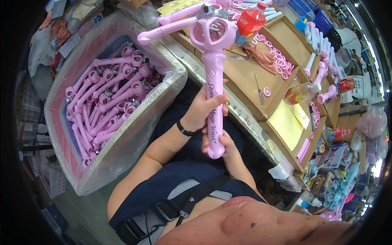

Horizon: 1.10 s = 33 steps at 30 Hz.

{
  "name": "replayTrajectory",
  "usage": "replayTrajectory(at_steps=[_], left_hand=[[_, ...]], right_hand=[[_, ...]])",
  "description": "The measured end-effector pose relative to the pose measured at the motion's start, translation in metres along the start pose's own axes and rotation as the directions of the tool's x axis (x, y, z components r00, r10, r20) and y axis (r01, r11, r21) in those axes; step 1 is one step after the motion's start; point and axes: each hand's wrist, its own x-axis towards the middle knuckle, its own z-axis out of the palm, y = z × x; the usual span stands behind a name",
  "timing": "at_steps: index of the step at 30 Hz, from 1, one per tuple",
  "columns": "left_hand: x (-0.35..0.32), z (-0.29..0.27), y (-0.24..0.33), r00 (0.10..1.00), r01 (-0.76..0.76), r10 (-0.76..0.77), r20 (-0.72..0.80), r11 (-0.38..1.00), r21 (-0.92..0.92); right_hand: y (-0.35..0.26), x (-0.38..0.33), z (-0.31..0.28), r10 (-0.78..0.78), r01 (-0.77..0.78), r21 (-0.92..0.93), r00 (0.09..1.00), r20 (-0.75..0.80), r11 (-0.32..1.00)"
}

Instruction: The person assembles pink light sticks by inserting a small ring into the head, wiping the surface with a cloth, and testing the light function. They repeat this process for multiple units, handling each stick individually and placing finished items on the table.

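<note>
A pink toy wand (pixel 215 73) with dark printing and a diamond mark on its handle stands almost upright in front of me. Its round head has an open frame with a clear part inside and a silvery piece at the top. My left hand (pixel 204 107), with a black band on the wrist, is closed round the middle of the handle. Lower down, my right hand (pixel 225 145) grips the handle near its rounded end. Some fingers of both hands are hidden behind the wand.
A plastic-lined bin (pixel 122 157) full of pink wands stands at left. On the bench are cardboard trays (pixel 228 75), pink rings (pixel 281 61), a screwdriver (pixel 260 90), a red-capped bottle (pixel 251 20), a clear bottle (pixel 300 94) and yellow paper (pixel 286 124). More wands (pixel 169 30) lie beyond.
</note>
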Motion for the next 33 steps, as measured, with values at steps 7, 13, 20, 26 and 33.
replayTrajectory(at_steps=[7, 13, 20, 26, 33], left_hand=[[0.007, -0.002, 0.002, 0.969, -0.033, 0.092, -0.231, 0.969, 0.246], [0.018, -0.007, -0.010, 0.963, -0.087, 0.176, -0.204, 0.919, 0.384], [0.007, -0.019, -0.029, 0.975, -0.205, 0.131, 0.182, 0.851, 0.484], [-0.057, -0.082, -0.032, 0.902, 0.406, -0.428, 0.050, 0.884, 0.229], [-0.213, -0.149, -0.043, 0.801, 0.288, -0.553, -0.231, 0.694, -0.660]], right_hand=[[-0.008, -0.010, 0.014, -0.059, -0.073, -0.433, 0.957, -0.285, 0.898], [-0.012, -0.014, 0.013, -0.074, -0.002, -0.213, 0.935, -0.347, 0.977], [-0.032, -0.043, 0.029, -0.390, -0.059, -0.717, 0.806, -0.445, 0.695], [-0.156, -0.129, 0.029, -0.831, 0.405, -0.743, 0.417, -0.369, 0.533], [-0.371, -0.198, -0.054, -0.826, -0.103, -0.821, -0.023, -0.563, 0.562]])
